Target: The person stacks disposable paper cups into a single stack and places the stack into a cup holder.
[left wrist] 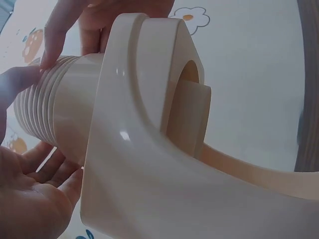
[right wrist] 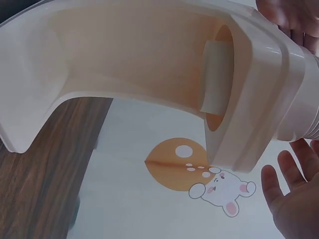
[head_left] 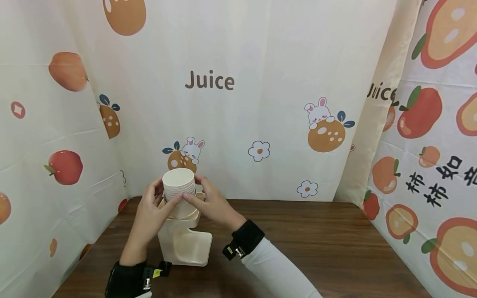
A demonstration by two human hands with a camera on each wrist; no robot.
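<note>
A stack of white paper cups (head_left: 179,182) stands upright, rims at the top, in the upper ring of a cream plastic cup holder (head_left: 165,244). My left hand (head_left: 150,211) grips the stack from the left, and my right hand (head_left: 216,205) from the right; the thumbs meet at the front. The left wrist view shows the ribbed cup rims (left wrist: 45,102) between the fingers, above the holder's collar (left wrist: 119,134). Through the round hole under the collar a cup's lower end (right wrist: 217,79) sticks out in the right wrist view. Fingers behind the stack are partly hidden in the head view.
The holder stands on a dark brown wooden table (head_left: 298,244), left of its middle. Behind it hangs a cream curtain (head_left: 268,103) printed with fruit, rabbits and the word Juice. More printed cloth (head_left: 413,186) encloses the right side, and another sheet (head_left: 33,136) the left.
</note>
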